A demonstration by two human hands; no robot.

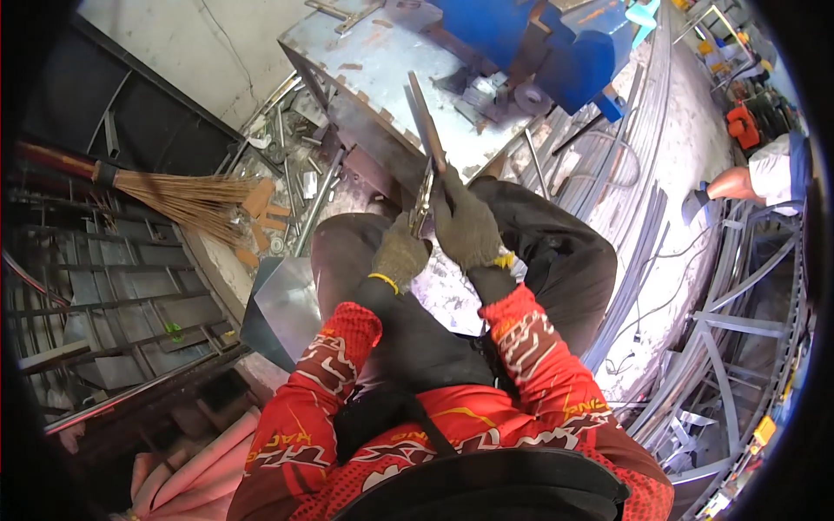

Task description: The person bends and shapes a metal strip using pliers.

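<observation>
My left hand [401, 253], in a grey-brown work glove, is closed around the lower end of a shiny metal tool [425, 193] that looks like locking pliers. The tool's upper end meets a flat, brownish metal bar [424, 117], which points up and away over the edge of a metal-topped workbench [382, 65]. Gloved likewise, my right hand [467, 227] is wrapped round the near end of the bar. Both hands are close together between my knees, in front of the bench. The glove hides where the bar's lower end stops.
A straw broom [178, 195] lies at left beside metal scraps and orange-brown pieces. On the bench are a blue machine part [495, 30] and a roll of tape [532, 98]. Long metal bars [638, 252] run along the floor at right, where another person's leg [734, 184] shows.
</observation>
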